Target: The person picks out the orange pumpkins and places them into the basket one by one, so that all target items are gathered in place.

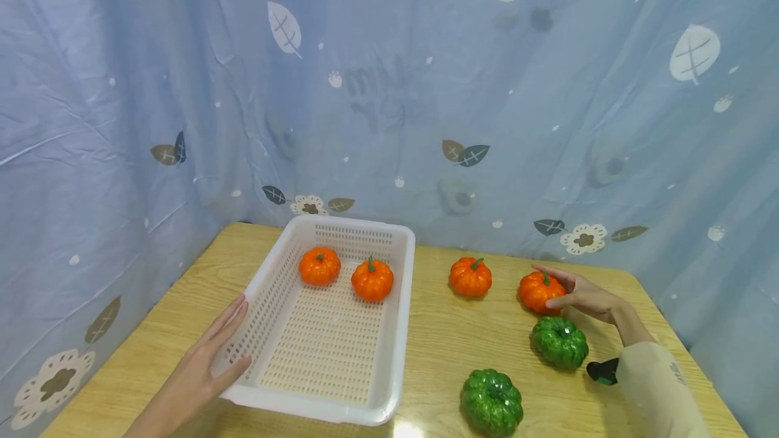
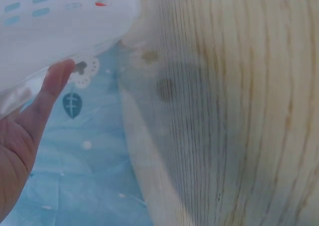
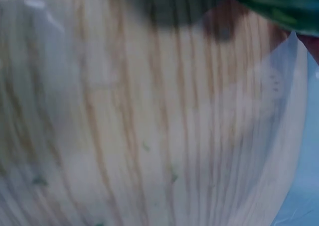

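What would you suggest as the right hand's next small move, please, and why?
I would probably have the right hand lift the rightmost orange pumpkin gently straight up: its thumb and fingers already straddle that pumpkin, and the green pumpkin sits close in front, so a sideways drag might bump it.

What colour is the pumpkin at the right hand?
Orange pumpkin, green stem; best seen in the head view.
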{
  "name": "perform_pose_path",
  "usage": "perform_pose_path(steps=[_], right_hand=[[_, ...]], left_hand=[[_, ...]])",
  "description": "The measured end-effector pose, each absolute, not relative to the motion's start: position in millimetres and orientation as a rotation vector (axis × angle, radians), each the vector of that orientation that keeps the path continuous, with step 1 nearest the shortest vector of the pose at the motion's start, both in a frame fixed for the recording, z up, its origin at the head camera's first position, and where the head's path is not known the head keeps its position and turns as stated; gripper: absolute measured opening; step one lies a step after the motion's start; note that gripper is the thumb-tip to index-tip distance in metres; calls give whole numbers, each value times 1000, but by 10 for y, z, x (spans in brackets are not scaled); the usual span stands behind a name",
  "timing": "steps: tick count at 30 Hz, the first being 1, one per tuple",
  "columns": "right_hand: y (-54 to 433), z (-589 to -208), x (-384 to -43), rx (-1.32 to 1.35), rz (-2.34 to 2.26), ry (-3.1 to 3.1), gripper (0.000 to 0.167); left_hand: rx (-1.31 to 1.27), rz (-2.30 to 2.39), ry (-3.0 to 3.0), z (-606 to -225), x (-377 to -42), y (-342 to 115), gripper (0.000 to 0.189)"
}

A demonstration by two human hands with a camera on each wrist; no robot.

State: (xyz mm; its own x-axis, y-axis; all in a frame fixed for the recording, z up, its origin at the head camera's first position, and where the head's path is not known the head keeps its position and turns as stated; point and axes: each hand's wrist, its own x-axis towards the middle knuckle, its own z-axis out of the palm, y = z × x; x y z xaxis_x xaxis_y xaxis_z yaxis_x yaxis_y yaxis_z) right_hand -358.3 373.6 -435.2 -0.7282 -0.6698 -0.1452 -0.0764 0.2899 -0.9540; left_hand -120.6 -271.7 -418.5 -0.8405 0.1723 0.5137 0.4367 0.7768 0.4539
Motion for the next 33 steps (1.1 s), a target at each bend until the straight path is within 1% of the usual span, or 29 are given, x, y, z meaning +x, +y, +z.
perform_pose_path(steps=[6, 11, 15, 20, 24, 30, 33], right_hand=[[3701, -4394, -3597, -687, -1464, 2064, 77], [3670, -4389, -3580, -707, -1486, 2024, 75], [3680, -4361, -3564, -669, -1533, 2013, 69], [3724, -4275, -3517, -575, -1581, 2091, 59], [3742, -4187, -3484, -564, -1619, 2152, 52], [3723, -4059, -3419, -600, -1637, 2196, 46], [3688, -3996, -3373, -610, -1637, 2223, 46]], left_hand=[[-393, -801, -2576, -4186, -1187, -2719, 78], [-411, -801, -2553, -4189, -1190, -2719, 79], [-434, -809, -2528, -4193, -1196, -2720, 79], [-454, -804, -2511, -4200, -1204, -2726, 79], [-474, -800, -2498, -4197, -1210, -2733, 79], [-482, -807, -2496, -4187, -1211, -2731, 79], [-473, -821, -2504, -4186, -1205, -2724, 79]])
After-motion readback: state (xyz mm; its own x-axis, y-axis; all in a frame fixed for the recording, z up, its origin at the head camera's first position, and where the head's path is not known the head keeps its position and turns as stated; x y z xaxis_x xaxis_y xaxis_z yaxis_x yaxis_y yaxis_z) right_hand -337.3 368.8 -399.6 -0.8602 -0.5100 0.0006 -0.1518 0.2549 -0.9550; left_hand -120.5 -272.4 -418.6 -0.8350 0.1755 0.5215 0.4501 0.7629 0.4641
